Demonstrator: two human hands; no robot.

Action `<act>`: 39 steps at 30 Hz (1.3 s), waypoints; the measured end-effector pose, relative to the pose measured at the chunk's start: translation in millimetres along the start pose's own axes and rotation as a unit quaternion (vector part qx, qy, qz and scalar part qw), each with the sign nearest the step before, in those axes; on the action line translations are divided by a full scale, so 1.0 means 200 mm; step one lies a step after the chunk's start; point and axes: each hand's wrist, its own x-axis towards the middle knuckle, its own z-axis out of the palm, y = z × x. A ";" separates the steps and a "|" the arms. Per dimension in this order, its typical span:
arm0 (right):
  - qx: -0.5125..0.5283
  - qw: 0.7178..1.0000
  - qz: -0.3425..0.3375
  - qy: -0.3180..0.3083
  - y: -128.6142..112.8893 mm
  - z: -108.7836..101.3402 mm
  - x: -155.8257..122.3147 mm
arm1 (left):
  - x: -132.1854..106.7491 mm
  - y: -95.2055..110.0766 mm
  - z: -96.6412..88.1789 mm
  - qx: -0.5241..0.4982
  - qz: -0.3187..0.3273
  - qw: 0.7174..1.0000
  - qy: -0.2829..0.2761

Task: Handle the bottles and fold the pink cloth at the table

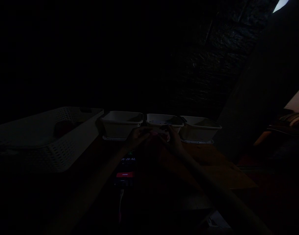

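Dark room, wooden desk (213, 163). Left hand (137, 137) and right hand (174, 141) meet on a small item (154, 133) just before the middle tub (164, 120); grip too dim to tell. Phone (126, 166) near, screen up, readable.

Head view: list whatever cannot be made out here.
Head view, all lost to darkness or size:
Left grip and right grip: they meet before the tubs, and darkness hides whether they hold anything.
Middle tub: the contents are too dark to name.
Basket: a dark lump sits inside, too dim to identify.
Phone: the text under the timer is too small.
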 end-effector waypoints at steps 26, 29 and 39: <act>0.271 0.923 0.266 -0.056 0.18 -0.10 -0.06 | 0.03 -0.05 -0.04 0.046 -0.032 0.998 0.008; 0.250 0.934 0.245 -0.070 0.23 -0.10 -0.06 | 0.02 -0.05 -0.04 0.076 -0.023 0.997 0.004; 0.081 0.992 0.095 -0.014 0.36 -0.13 -0.02 | 0.01 -0.05 -0.02 0.176 0.140 0.974 0.026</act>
